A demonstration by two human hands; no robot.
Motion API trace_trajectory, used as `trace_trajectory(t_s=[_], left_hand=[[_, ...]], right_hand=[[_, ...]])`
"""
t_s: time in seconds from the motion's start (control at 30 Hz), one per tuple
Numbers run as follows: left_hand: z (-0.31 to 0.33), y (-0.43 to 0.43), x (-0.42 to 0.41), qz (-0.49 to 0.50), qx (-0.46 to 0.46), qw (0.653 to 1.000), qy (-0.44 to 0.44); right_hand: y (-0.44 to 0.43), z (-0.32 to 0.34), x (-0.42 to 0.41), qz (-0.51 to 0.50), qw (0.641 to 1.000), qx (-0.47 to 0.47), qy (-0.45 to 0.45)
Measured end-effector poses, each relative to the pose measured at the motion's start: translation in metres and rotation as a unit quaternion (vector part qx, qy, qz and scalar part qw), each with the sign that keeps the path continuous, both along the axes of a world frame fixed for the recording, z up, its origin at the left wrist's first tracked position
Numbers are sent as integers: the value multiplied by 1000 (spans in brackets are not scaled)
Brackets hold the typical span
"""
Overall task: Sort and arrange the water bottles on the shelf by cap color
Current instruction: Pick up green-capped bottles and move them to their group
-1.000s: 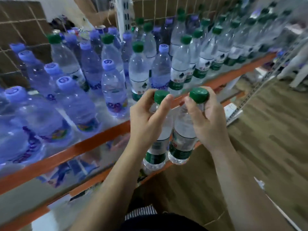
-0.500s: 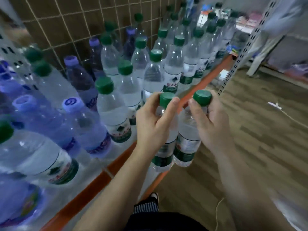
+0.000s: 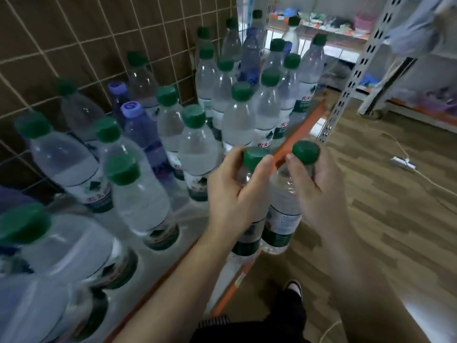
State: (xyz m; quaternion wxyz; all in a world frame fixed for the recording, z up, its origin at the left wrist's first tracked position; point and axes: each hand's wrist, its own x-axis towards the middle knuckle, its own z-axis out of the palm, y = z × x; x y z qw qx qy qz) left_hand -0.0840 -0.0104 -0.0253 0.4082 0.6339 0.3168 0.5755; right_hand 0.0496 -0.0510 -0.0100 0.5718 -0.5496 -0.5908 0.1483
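Observation:
My left hand grips the neck of a green-capped water bottle, held just off the shelf's front edge. Beside it, my right hand grips a second green-capped bottle by the neck. Both bottles hang upright over the floor, side by side. On the shelf stand several green-capped bottles, with a few purple-capped bottles among them near the tiled back wall.
An orange rail edges the shelf, and a perforated grey upright post stands at its right end. Another rack with goods is behind. A white power strip and cable lie on the wood floor. My shoe is below.
My view has swung right along the shelf, from the purple-capped section to the green-capped one. Both hands have kept hold of their bottles and carried them along the front edge.

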Motion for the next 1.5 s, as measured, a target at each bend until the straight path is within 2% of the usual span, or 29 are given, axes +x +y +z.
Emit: trace_trajectory(t_s=[0.37, 0.6, 0.83, 1.0, 1.13, 1.3, 1.5], left_hand=[[5, 55, 176, 113, -1, 994, 8], [4, 96, 236, 151, 5, 988, 21], [-2, 141, 264, 156, 6, 988, 15], [1, 161, 273, 183, 1, 982, 40], [2, 170, 279, 215, 1, 976, 42], [4, 176, 296, 295, 1, 954, 49], [5, 175, 316, 378, 11, 924, 63]], right_hand=[[77, 9, 189, 74, 997, -31, -4], [134, 10, 255, 89, 996, -17, -10], [208, 22, 293, 74, 997, 34, -13], [266, 35, 306, 66, 995, 62, -29], [297, 34, 307, 106, 991, 70, -37], [325, 26, 310, 169, 983, 55, -47], [350, 20, 318, 230, 968, 88, -42]])
